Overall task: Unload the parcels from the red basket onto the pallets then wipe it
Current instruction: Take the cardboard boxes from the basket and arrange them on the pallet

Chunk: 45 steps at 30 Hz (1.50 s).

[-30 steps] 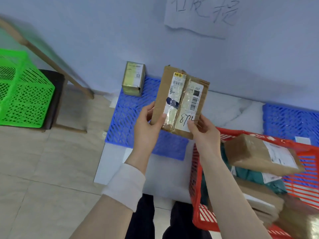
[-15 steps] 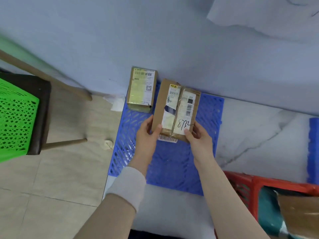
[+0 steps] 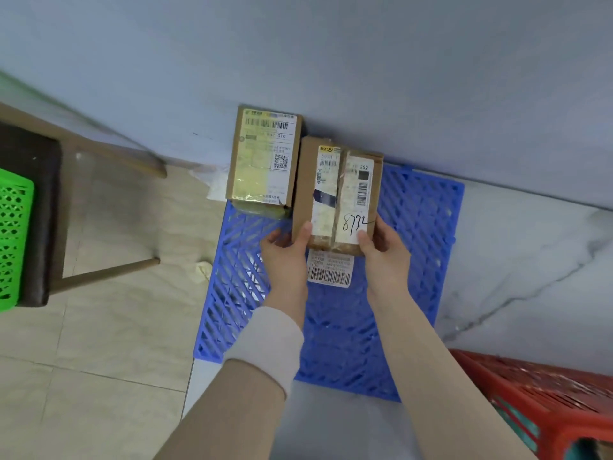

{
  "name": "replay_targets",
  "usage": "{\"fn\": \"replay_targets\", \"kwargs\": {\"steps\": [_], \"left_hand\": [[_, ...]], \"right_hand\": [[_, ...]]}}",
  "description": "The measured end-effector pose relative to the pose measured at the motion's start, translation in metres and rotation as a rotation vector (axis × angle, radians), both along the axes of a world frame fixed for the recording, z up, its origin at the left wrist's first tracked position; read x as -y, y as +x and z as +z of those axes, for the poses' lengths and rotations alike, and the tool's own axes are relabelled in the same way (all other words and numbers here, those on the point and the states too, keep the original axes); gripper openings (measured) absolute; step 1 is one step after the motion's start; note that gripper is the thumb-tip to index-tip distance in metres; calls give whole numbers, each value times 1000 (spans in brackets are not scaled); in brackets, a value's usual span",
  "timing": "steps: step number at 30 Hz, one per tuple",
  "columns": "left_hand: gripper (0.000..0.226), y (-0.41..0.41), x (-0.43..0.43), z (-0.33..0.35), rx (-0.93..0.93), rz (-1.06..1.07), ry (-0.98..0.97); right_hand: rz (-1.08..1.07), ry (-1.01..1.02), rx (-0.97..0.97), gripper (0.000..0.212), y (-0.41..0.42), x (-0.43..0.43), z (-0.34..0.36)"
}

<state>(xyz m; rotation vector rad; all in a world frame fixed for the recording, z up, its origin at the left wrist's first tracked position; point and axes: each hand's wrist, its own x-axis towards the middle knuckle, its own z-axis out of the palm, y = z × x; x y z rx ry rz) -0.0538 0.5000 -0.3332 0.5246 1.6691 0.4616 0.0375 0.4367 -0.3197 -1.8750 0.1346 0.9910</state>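
Two parcels showed in your head view, both at the far end of the one blue pallet (image 3: pixel 416 260), close by the wall (image 3: pixel 331 44). The yellow-labelled parcel (image 3: pixel 263 157) sat at the pallet's far left corner, its back to the wall. You held the marked parcel (image 3: pixel 338 190), the one with handwritten digits, by its near end. Your left hand (image 3: pixel 285 257) gripped its near left corner and your right hand (image 3: pixel 384 257) its near right corner, thumbs on top. Its left edge ran just beside the yellow-labelled parcel. Whether the two touched, and whether it rested on the pallet, could not be told.

Bare lattice lay open to its right as far as the pallet's right edge, and across the near half under your forearms. One red basket (image 3: pixel 547 393) showed only a corner at lower right, well apart from your hands. One green basket (image 3: pixel 13 240) and one dark chair (image 3: pixel 43 210) stood at the left, off the pallet.
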Motion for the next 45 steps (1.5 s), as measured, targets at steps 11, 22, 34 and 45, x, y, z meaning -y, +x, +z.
{"fn": "replay_targets", "kwargs": {"steps": [11,22,34,45], "left_hand": [[76,24,-22,-3,9,105,-3],[50,-10,39,79,-130,-498,332],[35,-33,206,219,-349,-1158,917],[34,13,405,241,-313,-1299,982]], "right_hand": [[4,6,96,42,4,-25,-9],[450,-145,433,48,-11,47,83],[794,-358,892,43,-36,239,211],[678,-384,849,42,7,439,233]]}}
